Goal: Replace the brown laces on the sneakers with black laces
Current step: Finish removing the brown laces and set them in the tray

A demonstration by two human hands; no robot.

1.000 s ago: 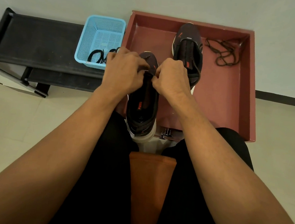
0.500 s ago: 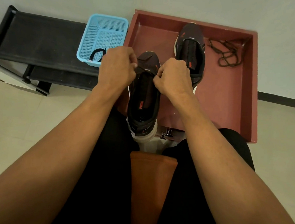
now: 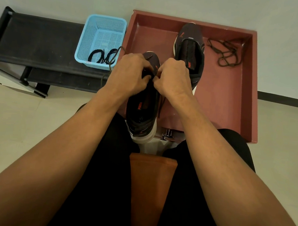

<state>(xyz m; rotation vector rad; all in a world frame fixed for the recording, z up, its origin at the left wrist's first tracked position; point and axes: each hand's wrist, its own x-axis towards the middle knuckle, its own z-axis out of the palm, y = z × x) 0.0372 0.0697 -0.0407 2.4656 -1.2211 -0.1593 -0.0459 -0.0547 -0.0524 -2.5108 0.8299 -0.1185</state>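
Note:
A dark sneaker with a white sole lies heel toward me, over the near edge of the red tray. My left hand and right hand meet over its eyelets, fingers curled, pinching a brown lace. One strand of that brown lace trails left past the basket; another hangs down the shoe's right side. My fingertips hide the eyelets. The second sneaker lies unlaced in the tray, with a loose brown lace beside it. Black laces lie in the blue basket.
The basket stands on a low black rack to the left of the tray, against a pale wall. I sit on an orange-brown seat with my knees on either side. Pale floor tiles lie to the left and right.
My hands, spread apart half a second ago, have come together again over the sneaker's eyelets. A brown strand now trails out to the left by the basket.

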